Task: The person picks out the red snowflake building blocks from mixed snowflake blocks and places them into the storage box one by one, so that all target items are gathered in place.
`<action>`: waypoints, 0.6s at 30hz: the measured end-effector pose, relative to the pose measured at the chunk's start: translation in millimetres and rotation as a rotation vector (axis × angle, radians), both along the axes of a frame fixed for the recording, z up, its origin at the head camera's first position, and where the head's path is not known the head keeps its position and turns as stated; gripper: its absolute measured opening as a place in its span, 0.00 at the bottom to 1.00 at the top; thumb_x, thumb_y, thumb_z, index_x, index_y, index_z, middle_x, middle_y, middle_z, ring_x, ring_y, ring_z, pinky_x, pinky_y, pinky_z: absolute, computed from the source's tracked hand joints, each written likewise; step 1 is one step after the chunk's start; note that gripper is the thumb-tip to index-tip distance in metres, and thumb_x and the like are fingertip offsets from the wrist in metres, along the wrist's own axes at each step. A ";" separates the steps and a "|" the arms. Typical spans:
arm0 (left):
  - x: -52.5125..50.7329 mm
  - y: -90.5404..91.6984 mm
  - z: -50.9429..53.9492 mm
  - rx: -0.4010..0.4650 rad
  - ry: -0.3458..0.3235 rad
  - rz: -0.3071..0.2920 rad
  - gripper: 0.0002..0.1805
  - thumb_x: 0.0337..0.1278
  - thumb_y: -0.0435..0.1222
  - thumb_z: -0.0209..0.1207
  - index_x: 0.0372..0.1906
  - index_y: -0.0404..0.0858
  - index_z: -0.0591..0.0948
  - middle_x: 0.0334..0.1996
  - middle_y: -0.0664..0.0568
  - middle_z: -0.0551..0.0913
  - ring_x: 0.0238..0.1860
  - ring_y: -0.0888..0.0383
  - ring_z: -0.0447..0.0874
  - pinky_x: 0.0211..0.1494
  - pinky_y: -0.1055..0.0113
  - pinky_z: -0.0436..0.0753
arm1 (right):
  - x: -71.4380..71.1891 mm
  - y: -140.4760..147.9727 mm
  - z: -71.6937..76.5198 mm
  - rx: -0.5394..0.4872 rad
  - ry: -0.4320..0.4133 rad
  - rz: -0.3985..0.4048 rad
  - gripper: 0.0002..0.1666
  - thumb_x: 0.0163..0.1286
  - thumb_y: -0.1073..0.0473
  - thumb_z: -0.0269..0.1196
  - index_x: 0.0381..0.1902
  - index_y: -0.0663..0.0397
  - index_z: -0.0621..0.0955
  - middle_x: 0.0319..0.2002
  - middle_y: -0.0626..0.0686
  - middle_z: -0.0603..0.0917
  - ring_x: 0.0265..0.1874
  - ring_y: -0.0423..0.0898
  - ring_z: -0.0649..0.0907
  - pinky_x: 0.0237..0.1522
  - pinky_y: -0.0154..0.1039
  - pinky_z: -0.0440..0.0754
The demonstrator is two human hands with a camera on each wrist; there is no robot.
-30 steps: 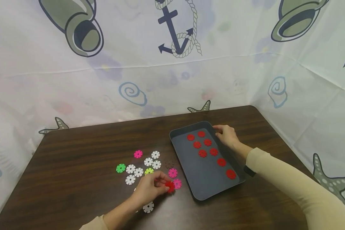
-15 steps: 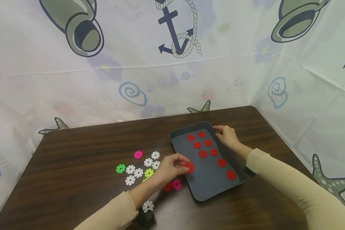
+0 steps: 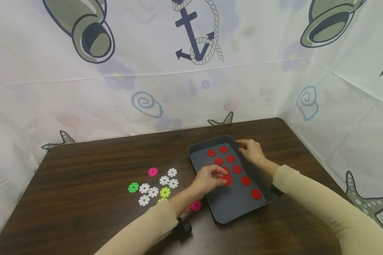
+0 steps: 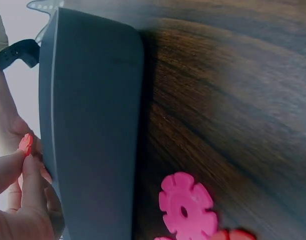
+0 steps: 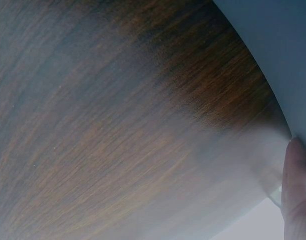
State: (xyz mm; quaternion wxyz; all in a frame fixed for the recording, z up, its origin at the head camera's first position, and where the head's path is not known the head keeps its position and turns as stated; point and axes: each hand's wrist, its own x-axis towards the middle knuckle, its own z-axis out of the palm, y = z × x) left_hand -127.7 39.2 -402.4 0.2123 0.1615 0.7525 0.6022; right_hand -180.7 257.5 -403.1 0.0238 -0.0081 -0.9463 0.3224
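My left hand (image 3: 207,181) pinches a red notched plastic disc (image 3: 227,180) between thumb and fingers, above the dark grey baking tray (image 3: 225,210). In the left wrist view that red disc (image 4: 26,143) shows edge-on at the fingertips, beyond the tray's outer wall (image 4: 98,120). Several red discs (image 3: 245,181) lie flat inside the tray, one partly hidden by the held disc. At the tray's far right side, my right hand (image 3: 253,151) grips the rim. The right wrist view has a finger (image 5: 296,175) against the tray's outside (image 5: 272,55).
Left of the tray, loose discs lie on the brown wooden table (image 3: 83,198): several white ones (image 3: 153,192), a green (image 3: 133,187), a yellow (image 3: 165,192) and pink ones (image 3: 152,171). My left forearm covers part of them. A printed curtain (image 3: 185,95) hangs behind.
My left hand has lifted the red disc from the loose pile and carried it rightward over the tray's edge to above its floor. The right hand and tray stay put.
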 end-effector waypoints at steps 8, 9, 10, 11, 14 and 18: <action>-4.5 18.8 -11.0 -0.101 -0.008 0.017 0.10 0.45 0.26 0.67 0.37 0.35 0.83 0.30 0.51 0.83 0.29 0.63 0.78 0.31 0.73 0.76 | -0.3 0.8 -1.4 0.015 0.015 -0.001 0.21 0.64 0.70 0.58 0.56 0.65 0.76 0.24 0.54 0.80 0.17 0.42 0.70 0.21 0.34 0.69; -4.8 20.7 -12.4 -0.108 -0.006 0.023 0.10 0.45 0.26 0.67 0.37 0.35 0.83 0.30 0.50 0.83 0.28 0.63 0.78 0.30 0.73 0.76 | -0.2 0.7 -1.2 0.015 0.013 -0.001 0.21 0.64 0.70 0.58 0.56 0.65 0.76 0.24 0.55 0.80 0.17 0.42 0.70 0.21 0.34 0.69; -5.3 22.6 -14.3 -0.118 0.002 0.029 0.10 0.44 0.25 0.67 0.36 0.35 0.83 0.29 0.51 0.84 0.28 0.64 0.78 0.30 0.74 0.76 | -0.1 0.6 -0.9 0.014 0.012 0.001 0.21 0.64 0.70 0.58 0.56 0.65 0.76 0.25 0.56 0.80 0.17 0.42 0.70 0.21 0.34 0.69; -5.8 24.3 -15.8 -0.127 0.005 0.036 0.10 0.44 0.25 0.68 0.36 0.35 0.84 0.28 0.51 0.84 0.28 0.64 0.77 0.30 0.74 0.75 | -0.1 0.6 -0.6 0.012 0.012 0.002 0.21 0.64 0.70 0.57 0.57 0.65 0.76 0.26 0.56 0.81 0.16 0.42 0.70 0.21 0.34 0.69; -7.5 28.3 -19.6 -0.148 0.009 0.048 0.10 0.44 0.25 0.68 0.35 0.35 0.84 0.27 0.51 0.83 0.27 0.64 0.76 0.28 0.75 0.75 | 0.1 0.4 0.1 0.009 0.013 0.007 0.21 0.64 0.70 0.57 0.57 0.65 0.76 0.30 0.60 0.83 0.16 0.42 0.70 0.22 0.34 0.70; -8.7 32.2 -23.8 -0.177 0.051 0.049 0.09 0.44 0.25 0.67 0.34 0.36 0.84 0.27 0.52 0.83 0.27 0.65 0.76 0.28 0.76 0.74 | 0.4 0.2 0.9 0.015 0.013 0.006 0.21 0.64 0.69 0.58 0.57 0.65 0.76 0.36 0.63 0.84 0.17 0.42 0.71 0.22 0.34 0.71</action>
